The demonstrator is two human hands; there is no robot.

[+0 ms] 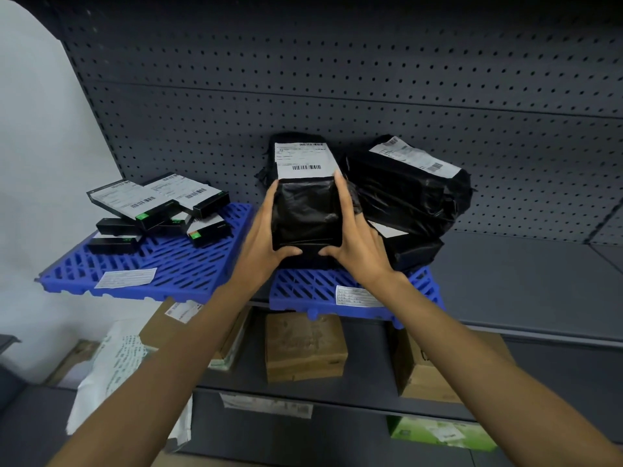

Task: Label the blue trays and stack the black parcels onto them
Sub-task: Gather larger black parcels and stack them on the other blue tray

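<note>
Two blue slatted trays lie side by side on a grey shelf. The left tray (175, 264) carries a white label (126, 278) near its front edge and several small black boxes (158, 207) with shipping labels. The right tray (303, 291) has a white label (355, 295) at its front, partly behind my right wrist. I hold a black wrapped parcel (305, 210) with a white shipping label on top above that tray. My left hand (266, 244) grips its left side, my right hand (354, 237) its right side. More black parcels (408, 190) are piled to the right on the same tray.
A dark pegboard wall (337, 79) backs the shelf. Bare grey shelf surface (522, 281) extends right of the trays. On the shelf below stand brown cardboard boxes (305, 348), a white printed bag (118, 365) and a green box (438, 433).
</note>
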